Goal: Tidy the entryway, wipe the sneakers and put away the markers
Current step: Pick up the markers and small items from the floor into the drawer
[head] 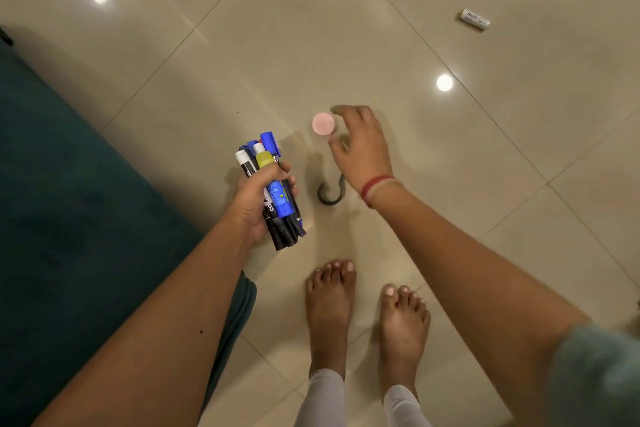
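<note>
We log the left hand [258,199] with fingers curled tight round a bunch of markers [275,196], thumb side hidden behind the bunch. The markers stand roughly upright in the fist, one end sticking out above the fingers and the other below the palm. On top we see a blue cap, a yellow section with a white tip, and a white-and-black one. Lower down there is a blue labelled barrel and several black barrels. The bunch hangs above the floor [450,184], just right of the teal fabric edge [69,184].

The right hand [362,146] is spread, fingers apart and loosely bent, holding nothing. It sits just beside a small round pink lid [323,124], with thumb and forefinger on either side of it. The hand is blurred, so we cannot tell whether the fingertips touch the lid. A red thread [377,185] circles that wrist.

A dark curved piece [327,193] lies on the tiles between the two hands, partly under the right wrist. A small white tube with lettering [474,20] lies well apart at upper right. Two bare feet [330,302] stand on the glossy beige tiles below the hands.
</note>
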{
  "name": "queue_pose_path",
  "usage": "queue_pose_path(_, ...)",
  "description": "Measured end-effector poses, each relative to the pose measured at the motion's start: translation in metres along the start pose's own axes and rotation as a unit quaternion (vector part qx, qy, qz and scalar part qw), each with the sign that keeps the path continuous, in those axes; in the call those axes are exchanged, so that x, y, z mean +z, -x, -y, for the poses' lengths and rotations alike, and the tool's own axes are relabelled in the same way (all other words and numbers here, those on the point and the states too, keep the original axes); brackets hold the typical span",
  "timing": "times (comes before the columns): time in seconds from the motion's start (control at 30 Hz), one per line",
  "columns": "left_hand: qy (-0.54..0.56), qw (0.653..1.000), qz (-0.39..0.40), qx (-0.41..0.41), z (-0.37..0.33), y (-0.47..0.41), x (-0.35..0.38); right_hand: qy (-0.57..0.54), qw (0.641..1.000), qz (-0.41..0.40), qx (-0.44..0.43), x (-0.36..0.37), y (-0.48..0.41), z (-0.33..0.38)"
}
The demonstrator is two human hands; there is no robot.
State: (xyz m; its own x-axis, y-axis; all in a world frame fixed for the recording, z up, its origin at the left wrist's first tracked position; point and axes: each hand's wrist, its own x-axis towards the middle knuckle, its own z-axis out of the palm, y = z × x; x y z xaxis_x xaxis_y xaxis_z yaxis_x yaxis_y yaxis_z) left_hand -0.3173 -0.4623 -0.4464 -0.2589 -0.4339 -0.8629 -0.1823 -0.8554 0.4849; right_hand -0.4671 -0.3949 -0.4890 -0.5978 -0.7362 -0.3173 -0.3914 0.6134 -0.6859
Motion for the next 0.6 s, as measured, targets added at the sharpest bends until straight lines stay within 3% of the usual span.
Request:
queue_pose_path(0.13, -0.037, 0.999, -0.002, 0.000, 0.001, -0.012, -0.003, 0.211, 0.971, 0.083, -0.071, 0.019, -0.042, -0.012)
queue_pose_path(0.23, -0.059, 0.998, -0.012, 0.001, 0.002, -0.015, -0.005, 0.260, 0.957, 0.072, -0.103, 0.023, -0.048, -0.017)
queue_pose_path(0.43, -0.058, 0.998, -0.026, 0.001, 0.006, -0.011, -0.002, 0.093, 0.994, 0.000, -0.051, 0.003, -0.019, -0.024)
queue_pose_path(0.6, -0.081, 0.996, -0.026, -0.003, 0.009, 0.001, 0.013, -0.029, 0.996, -0.084, 0.021, -0.024, 0.026, -0.036)
